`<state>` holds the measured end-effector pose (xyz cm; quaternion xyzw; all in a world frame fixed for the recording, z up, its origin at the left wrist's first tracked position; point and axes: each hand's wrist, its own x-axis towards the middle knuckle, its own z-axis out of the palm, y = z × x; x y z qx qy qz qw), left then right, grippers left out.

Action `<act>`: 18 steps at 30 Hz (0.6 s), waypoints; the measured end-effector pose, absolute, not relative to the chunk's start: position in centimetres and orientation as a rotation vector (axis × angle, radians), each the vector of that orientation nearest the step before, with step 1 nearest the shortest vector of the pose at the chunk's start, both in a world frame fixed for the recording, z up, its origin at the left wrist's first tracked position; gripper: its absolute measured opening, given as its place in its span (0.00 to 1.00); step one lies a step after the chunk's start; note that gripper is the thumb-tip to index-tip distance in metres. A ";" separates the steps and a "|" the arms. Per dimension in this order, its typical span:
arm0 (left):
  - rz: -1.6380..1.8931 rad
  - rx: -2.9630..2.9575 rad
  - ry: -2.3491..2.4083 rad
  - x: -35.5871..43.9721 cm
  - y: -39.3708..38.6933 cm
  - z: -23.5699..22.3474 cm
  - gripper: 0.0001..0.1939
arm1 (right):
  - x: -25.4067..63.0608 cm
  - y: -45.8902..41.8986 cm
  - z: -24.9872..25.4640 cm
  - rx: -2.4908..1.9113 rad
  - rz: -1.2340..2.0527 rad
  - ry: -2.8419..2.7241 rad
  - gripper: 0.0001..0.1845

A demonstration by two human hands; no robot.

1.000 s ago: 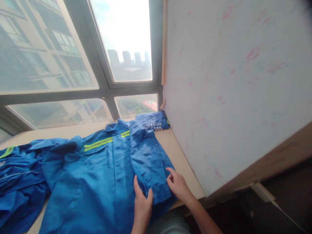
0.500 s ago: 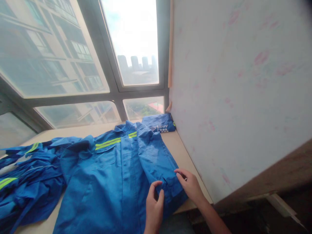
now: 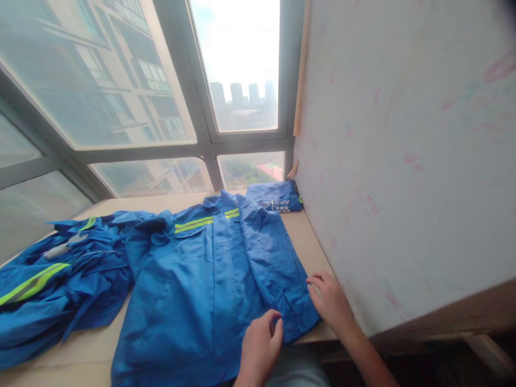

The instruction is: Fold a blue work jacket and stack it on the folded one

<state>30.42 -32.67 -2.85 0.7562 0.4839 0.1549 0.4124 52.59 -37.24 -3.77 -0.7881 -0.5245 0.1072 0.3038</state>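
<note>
A blue work jacket (image 3: 193,285) with yellow-green reflective stripes lies spread front-up on a light wooden table (image 3: 310,242). Its right sleeve (image 3: 278,269) is folded inward over the front. My left hand (image 3: 261,344) pinches the lower end of that folded sleeve, fingers closed on the cloth. My right hand (image 3: 331,301) rests at the sleeve's outer edge near the table's right side, fingers curled against the fabric; whether it grips it I cannot tell.
A heap of more blue garments (image 3: 52,274) lies at the left. A small folded blue piece (image 3: 274,196) sits at the back by the wall. A pale board (image 3: 403,161) stands close on the right; windows (image 3: 141,97) run behind the table.
My left hand went from lying flat on the jacket to pinching the sleeve's end. My right hand slid outward to the sleeve's edge. The view swung left, showing more of the heap.
</note>
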 end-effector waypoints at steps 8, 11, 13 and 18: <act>0.516 2.538 1.102 32.5 -28.2 -3.2 0.25 | 48.3 -31.8 -4.6 -1.853 0.264 -1.670 0.26; 0.364 2.596 1.131 31.9 -27.4 -5.7 0.29 | 47.6 -31.7 -6.4 -2.034 0.273 -1.721 0.26; 0.339 2.598 1.141 31.3 -27.6 -6.8 0.29 | 48.0 -31.8 -6.9 -2.089 0.253 -1.737 0.22; 0.343 2.580 1.091 30.4 -28.6 -6.6 0.31 | 51.8 -28.2 -7.1 -2.093 0.349 -1.603 0.19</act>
